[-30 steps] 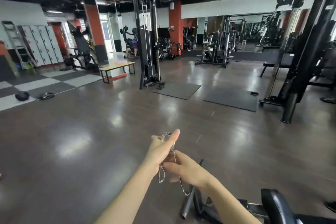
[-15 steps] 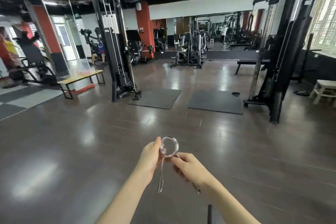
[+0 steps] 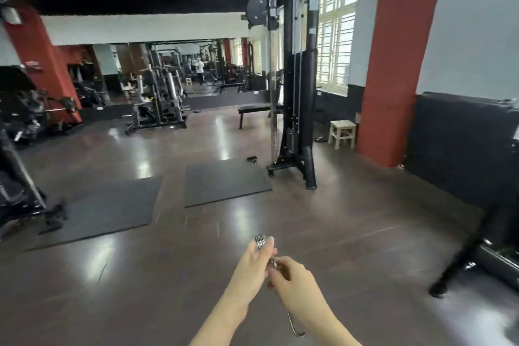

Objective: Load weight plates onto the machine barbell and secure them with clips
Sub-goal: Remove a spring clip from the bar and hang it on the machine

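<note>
Since half a second ago my view has swung right, so the cable machine [image 3: 295, 78] now stands at upper centre and a red pillar [image 3: 398, 59] and window [image 3: 335, 34] show at upper right. Both my hands stay on the spring clip [image 3: 261, 241] at lower centre: my left hand [image 3: 252, 264] pinches its coil, my right hand [image 3: 292, 278] curls round a handle, whose wire end pokes out below my wrist. Two black mats [image 3: 224, 180] lie on the floor beyond.
</note>
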